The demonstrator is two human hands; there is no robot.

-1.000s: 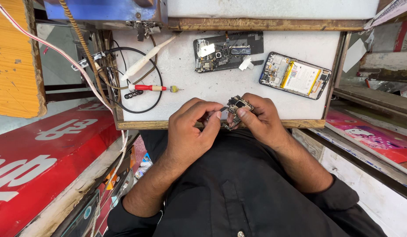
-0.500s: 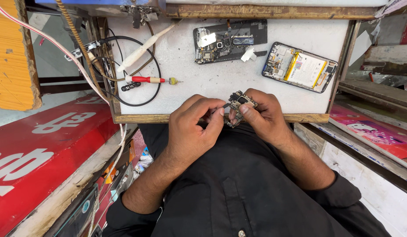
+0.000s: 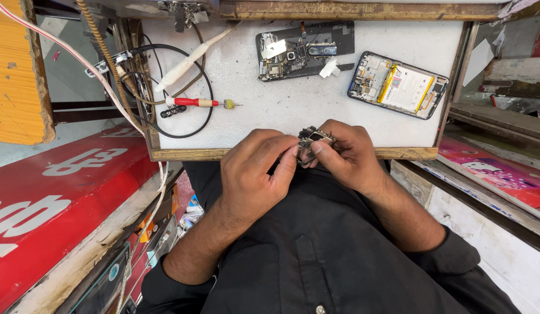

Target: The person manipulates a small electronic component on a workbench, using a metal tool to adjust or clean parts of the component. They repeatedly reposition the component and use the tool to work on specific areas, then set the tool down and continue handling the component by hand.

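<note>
- The left hand (image 3: 255, 174) and the right hand (image 3: 348, 154) meet just in front of the near wooden edge of the white work board (image 3: 281, 110)
- Both hands pinch one small circuit board (image 3: 314, 139) between their fingertips, the fingers closed narrow on it
- On the white work board, far from the hands, lies a red screwdriver (image 3: 197, 103) at the left
- An opened dark phone (image 3: 305, 49) lies at the far middle of the board
- A second opened phone with a battery (image 3: 398, 85) lies at the right side of the board
</note>
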